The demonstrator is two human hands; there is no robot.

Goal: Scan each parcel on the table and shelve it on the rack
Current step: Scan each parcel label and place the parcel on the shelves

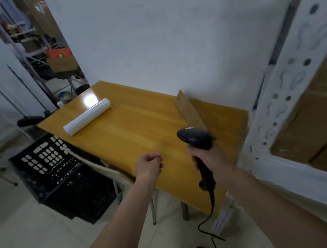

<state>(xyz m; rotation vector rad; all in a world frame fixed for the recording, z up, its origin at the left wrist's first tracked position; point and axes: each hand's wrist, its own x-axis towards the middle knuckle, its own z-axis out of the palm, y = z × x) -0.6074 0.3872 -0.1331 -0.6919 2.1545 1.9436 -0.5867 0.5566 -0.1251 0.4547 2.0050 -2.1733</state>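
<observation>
Head view, right hand [208,157] gripping scanner [196,140]

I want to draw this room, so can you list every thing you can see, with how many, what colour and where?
table: one, yellow wood, middle, against the wall
white roll: one, white, lying on the table's far left part
cardboard piece: one, brown, on the table, leaning on the wall
barcode scanner: one, black, over the table's near right part
scanner cable: one, black, hanging to the floor
crate: one, black, on the floor left of the table
rack: one, white metal, right side
cardboard boxes: brown, on the rack, count unclear
left hand: fingers curled, holding nothing, over the table's near edge
right hand: grips the scanner's handle
</observation>
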